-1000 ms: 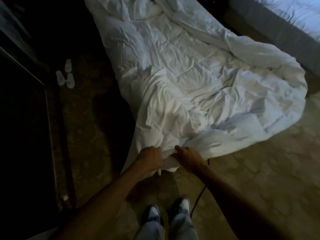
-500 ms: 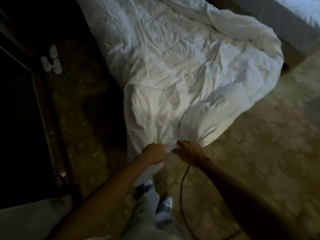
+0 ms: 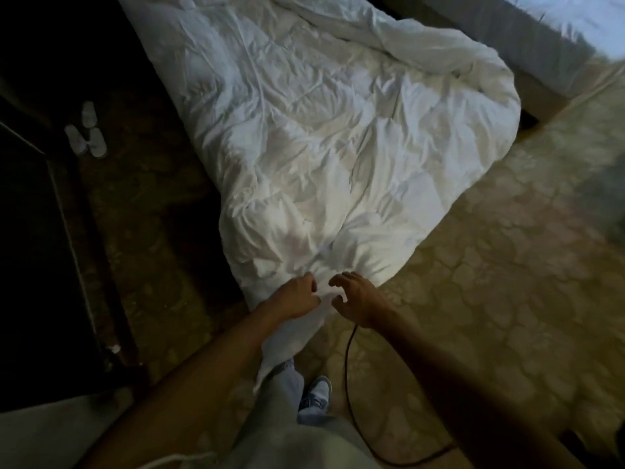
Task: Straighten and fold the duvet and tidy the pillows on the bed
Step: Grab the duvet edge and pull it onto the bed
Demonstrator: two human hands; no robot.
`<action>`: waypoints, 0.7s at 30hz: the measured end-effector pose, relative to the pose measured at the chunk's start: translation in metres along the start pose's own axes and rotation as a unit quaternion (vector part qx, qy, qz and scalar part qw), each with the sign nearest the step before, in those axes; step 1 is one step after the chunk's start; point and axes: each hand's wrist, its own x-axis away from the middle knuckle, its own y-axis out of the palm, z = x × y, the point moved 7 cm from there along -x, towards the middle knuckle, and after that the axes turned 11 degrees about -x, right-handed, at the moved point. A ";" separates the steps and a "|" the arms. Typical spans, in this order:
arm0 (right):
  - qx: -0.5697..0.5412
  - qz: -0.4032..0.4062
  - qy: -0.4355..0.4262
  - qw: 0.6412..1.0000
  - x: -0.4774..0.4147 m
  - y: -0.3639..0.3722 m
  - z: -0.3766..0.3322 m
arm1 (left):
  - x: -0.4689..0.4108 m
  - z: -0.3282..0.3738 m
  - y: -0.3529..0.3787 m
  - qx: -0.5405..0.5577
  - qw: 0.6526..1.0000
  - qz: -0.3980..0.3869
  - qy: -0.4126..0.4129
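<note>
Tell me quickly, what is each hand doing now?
Left hand: closed, gripping the near corner of the white duvet.
Right hand: open, fingers curled just over the duvet, holding nothing.

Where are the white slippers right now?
In the head view, the white slippers lie on the dark floor at the far left, apart from the duvet.

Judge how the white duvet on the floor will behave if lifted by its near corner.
The duvet looks floppy: it lies creased and bunched on the carpet, so it would probably sag and trail. Its puffy folds suggest bulk rather than weight. The left hand pinches only cloth, so it may slip.
</note>
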 end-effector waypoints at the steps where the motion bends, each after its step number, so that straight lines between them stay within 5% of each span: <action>1: -0.012 0.004 0.003 1.000 -0.003 -0.001 0.000 | -0.002 -0.002 -0.009 -0.002 1.000 0.012 -0.001; 13: -0.041 -0.011 0.045 0.998 -0.024 -0.040 0.005 | -0.029 0.029 -0.070 -0.038 0.999 0.033 0.006; 21: -0.057 0.042 0.102 0.992 -0.010 -0.142 0.069 | -0.081 0.143 -0.105 -0.088 0.992 0.054 0.079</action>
